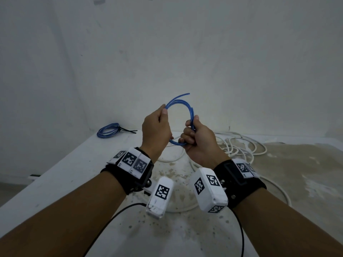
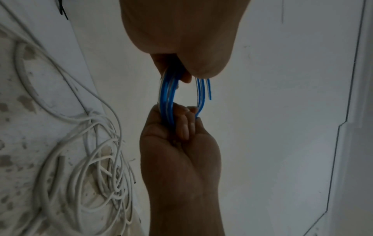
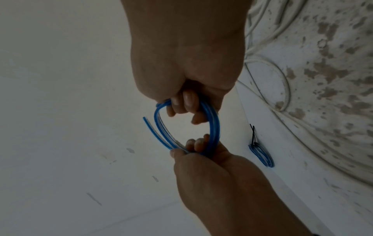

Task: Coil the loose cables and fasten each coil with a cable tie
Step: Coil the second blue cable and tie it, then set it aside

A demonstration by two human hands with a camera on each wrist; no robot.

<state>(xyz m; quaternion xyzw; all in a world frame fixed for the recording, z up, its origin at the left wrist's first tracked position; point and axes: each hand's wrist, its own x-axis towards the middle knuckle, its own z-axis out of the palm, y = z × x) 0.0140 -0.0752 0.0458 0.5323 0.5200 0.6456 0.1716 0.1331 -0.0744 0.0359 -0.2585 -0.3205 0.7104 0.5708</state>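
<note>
I hold a small coil of blue cable [image 1: 186,106] up in the air above the table, with one loose end sticking out at the top. My left hand [image 1: 164,113] pinches the coil's left side between thumb and fingers. My right hand [image 1: 191,127] grips the lower right side, fingers curled through the loop. The left wrist view shows the blue coil [image 2: 167,97] running from the left hand [image 2: 182,75] down into the right hand [image 2: 182,123]. From the right wrist, the right hand [image 3: 186,108] and left hand [image 3: 194,146] hold opposite sides of the coil [image 3: 214,127].
A second blue coil [image 1: 107,131] bound with a black cable tie [image 1: 128,130] lies at the back left of the white stained table [image 1: 65,173]. A tangle of loose white cables [image 1: 241,145] spreads over the middle and right. A wall rises just behind.
</note>
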